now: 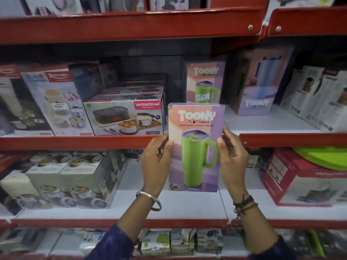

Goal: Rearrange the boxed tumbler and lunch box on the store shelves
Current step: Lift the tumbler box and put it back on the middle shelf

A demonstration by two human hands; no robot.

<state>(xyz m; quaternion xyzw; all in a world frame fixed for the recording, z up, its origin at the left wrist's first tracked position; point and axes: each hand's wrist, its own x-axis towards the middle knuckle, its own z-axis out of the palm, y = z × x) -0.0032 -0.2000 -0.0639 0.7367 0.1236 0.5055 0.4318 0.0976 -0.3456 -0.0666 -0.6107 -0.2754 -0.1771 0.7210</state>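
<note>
I hold a boxed Toony tumbler [195, 147], purple and peach with a green mug pictured, upright in front of the shelves. My left hand [155, 162] grips its left side and my right hand [232, 160] grips its right side. The Varmora lunch box [124, 117] stands on the middle shelf, just left of and behind the held box. A second Toony tumbler box [205, 81] stands on that shelf directly behind the one I hold.
A third Toony box [261, 81] stands to the right on the middle shelf [75, 142]. Steel container boxes [54, 102] fill the left. Below are boxed jar sets [71, 177] and a red box [304, 177]. Bare white shelf lies under my hands.
</note>
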